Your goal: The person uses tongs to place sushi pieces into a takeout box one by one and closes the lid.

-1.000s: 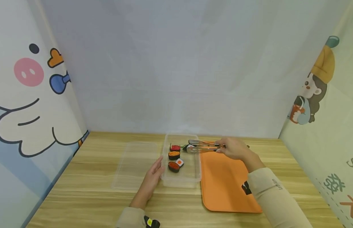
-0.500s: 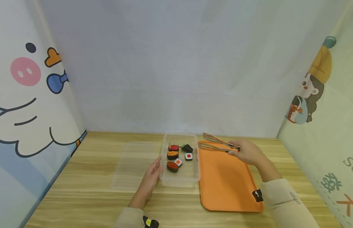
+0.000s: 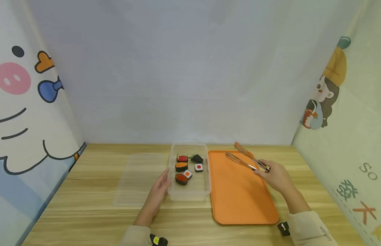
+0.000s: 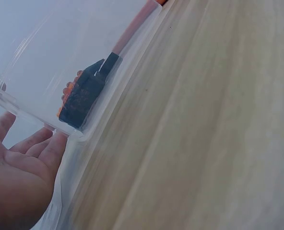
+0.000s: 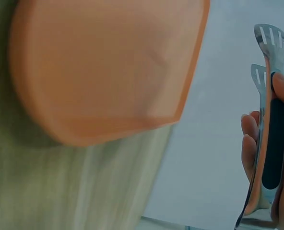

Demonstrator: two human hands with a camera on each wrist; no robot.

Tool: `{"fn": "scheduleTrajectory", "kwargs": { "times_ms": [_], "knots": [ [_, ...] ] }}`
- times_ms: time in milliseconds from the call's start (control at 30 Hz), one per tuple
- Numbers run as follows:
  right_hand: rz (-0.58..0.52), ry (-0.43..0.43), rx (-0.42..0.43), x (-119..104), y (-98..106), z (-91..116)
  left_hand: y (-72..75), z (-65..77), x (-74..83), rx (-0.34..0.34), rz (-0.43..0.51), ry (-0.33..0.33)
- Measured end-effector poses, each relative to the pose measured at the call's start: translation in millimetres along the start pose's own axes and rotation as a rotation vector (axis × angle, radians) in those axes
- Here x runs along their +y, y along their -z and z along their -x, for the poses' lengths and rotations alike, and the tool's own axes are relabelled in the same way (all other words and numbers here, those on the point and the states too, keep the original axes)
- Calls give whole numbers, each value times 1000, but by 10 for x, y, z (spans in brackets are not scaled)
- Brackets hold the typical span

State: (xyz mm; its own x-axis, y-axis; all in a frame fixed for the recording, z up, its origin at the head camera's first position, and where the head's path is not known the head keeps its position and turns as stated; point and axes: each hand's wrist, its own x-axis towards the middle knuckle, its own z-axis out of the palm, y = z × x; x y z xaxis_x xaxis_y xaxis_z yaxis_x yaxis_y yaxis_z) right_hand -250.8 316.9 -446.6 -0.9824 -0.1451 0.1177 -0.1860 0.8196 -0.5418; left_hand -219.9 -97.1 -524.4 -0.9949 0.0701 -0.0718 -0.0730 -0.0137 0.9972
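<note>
My right hand [image 3: 275, 176] grips a pair of metal tongs [image 5: 272, 139] with dark handle panels, raised over the right side of the orange tray [image 3: 239, 205]. The slotted tong tips stand apart with nothing between them. To the left, my left hand [image 3: 158, 190] rests along the left wall of a clear plastic box [image 3: 194, 196], fingertips at its side and rim. Inside lie several toy sushi pieces: a roe sushi [image 3: 181, 179], an orange-topped one [image 3: 181, 166], a red-topped one [image 3: 182, 158], two white rolls [image 3: 199, 167] and a black wedge-shaped piece [image 3: 196, 159].
A clear flat lid [image 3: 138, 181] lies on the wooden table [image 3: 178, 222], left of the box. The tray stands right beside the box. White cloth [image 3: 184, 85] hangs behind the table, with printed curtains on both sides.
The tongs have let go of a white roll, which now sits in the box. My right hand has drawn back rightward over the tray. My left hand stays at the box.
</note>
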Motion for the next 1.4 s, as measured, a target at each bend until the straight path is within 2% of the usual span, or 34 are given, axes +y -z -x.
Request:
{"fn": "scheduleTrajectory", "kwargs": {
  "times_ms": [367, 600, 867, 1100, 1400],
  "knots": [
    [22, -175, 90, 420, -12, 117, 5, -15, 28, 6, -15, 4],
    [4, -226, 89, 605, -13, 131, -9, 13, 54, -4, -13, 12],
    [-1, -248, 63, 705, -17, 141, -14, 12, 40, 0, -9, 10],
    [34, -318, 31, 768, -34, 117, -9, 10, 41, 0, -5, 10],
    [38, -315, 33, 773, -56, 105, -13, 22, 64, 3, -10, 14]
  ]
}}
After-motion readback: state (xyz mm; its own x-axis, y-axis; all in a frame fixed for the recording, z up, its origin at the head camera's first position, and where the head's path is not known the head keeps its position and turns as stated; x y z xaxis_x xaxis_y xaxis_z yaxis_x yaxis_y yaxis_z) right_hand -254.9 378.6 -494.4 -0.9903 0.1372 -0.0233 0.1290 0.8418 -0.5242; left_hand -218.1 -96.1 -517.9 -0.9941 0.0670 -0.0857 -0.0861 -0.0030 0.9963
